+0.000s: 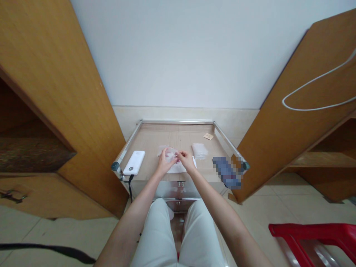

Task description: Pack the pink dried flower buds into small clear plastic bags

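Observation:
Near the front of the small table (167, 135), both my hands meet over a clear plastic bag (171, 151). The fingers of my left hand (165, 161) are closed on the bag from the left. My right hand (187, 160) pinches at the bag's right side, fingertips close to those of the left. Small dark reddish bits show around the fingertips, too small to name. Under the hands lies a white sheet (177, 168), partly covered by them. A stack of clear plastic bags (199, 151) rests just right of my right hand.
A white power bank (134, 162) with a dark strap lies at the table's left. At the back right is a small tan card (208, 136); a blurred-out blue item (226, 172) lies at the front right. Metal rails edge the table. Wooden cabinets flank it, and a red stool (314, 230) stands right.

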The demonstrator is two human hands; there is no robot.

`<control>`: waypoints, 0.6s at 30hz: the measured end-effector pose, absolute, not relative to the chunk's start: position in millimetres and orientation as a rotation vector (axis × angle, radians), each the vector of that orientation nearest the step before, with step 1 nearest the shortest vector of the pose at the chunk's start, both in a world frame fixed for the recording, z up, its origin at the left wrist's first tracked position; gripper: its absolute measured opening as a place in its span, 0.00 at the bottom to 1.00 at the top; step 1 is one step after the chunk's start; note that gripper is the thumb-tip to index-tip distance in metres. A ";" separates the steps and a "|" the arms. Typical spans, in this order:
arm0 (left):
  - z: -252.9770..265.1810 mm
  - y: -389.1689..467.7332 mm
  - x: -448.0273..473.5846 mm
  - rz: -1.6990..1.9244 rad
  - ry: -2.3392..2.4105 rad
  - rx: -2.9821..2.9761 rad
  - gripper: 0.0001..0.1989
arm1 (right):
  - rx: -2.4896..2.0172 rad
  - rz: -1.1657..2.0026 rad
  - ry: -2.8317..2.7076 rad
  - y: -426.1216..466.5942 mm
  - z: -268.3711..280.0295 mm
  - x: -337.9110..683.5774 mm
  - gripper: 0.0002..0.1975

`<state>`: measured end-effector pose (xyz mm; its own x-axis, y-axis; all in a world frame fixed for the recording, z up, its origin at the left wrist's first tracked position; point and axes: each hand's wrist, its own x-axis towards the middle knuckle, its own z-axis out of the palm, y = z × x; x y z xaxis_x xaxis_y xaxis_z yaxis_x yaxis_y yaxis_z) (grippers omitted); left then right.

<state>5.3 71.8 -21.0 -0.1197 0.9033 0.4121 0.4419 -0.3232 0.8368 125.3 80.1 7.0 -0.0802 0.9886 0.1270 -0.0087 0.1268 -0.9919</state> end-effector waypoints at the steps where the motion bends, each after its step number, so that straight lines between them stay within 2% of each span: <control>1: -20.2 71.8 6.8 1.450 1.452 1.682 0.31 | -1.066 1.198 -1.293 80.3 8.5 126.3 0.09; 10: -6.3 70.0 14.6 1.410 1.282 1.187 0.25 | -1.061 1.175 -1.212 85.0 13.7 130.8 0.04; 18: 8.6 68.9 6.5 1.500 1.091 1.029 0.18 | -1.078 1.143 -1.312 86.4 11.2 138.8 0.05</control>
<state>6.5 68.9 8.6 -0.1646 0.9827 0.0844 -0.2228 -0.1204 0.9674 138.8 86.4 11.2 -0.0540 0.9886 0.1405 -0.0040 0.1405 -0.9901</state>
